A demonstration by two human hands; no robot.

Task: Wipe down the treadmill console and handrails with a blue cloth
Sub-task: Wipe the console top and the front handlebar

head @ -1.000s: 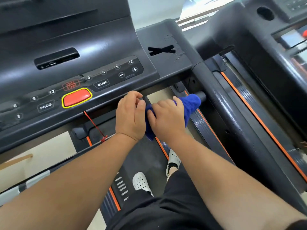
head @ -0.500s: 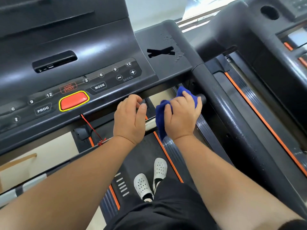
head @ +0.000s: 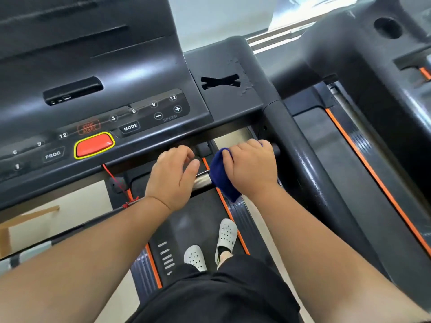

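Lowest in the frame, two white clogs point(head: 194, 257) stand on the treadmill belt point(head: 186, 220), below two bare forearms

At mid-frame the left hand point(head: 172, 178) is curled over the crossbar point(head: 203, 181), bracing there. Just right of it, the right hand point(head: 251, 169) clasps the one blue cloth point(head: 221, 180), which is wrapped around the same bar close to its black end by the right handrail point(head: 303, 171). A fold of cloth hangs under the palm

To do this stroke well, I judge, the cloth should stay cupped round the bar so its underside gets wiped too. The hand should twist as it slides, run right into the joint with the handrail, and keep the loose fold from dragging. The left hand should give way when the cloth comes back towards it

One red safety cord point(head: 116, 180) dangles at centre left, worth keeping clear of. Above it is one red stop button point(head: 94, 145) on the console point(head: 93, 66), whose keys a wiping hand could press by accident. There are water drops on the right corner of the console and on the handrail, so both want a pass. A second treadmill point(head: 373, 89) fills the upper right
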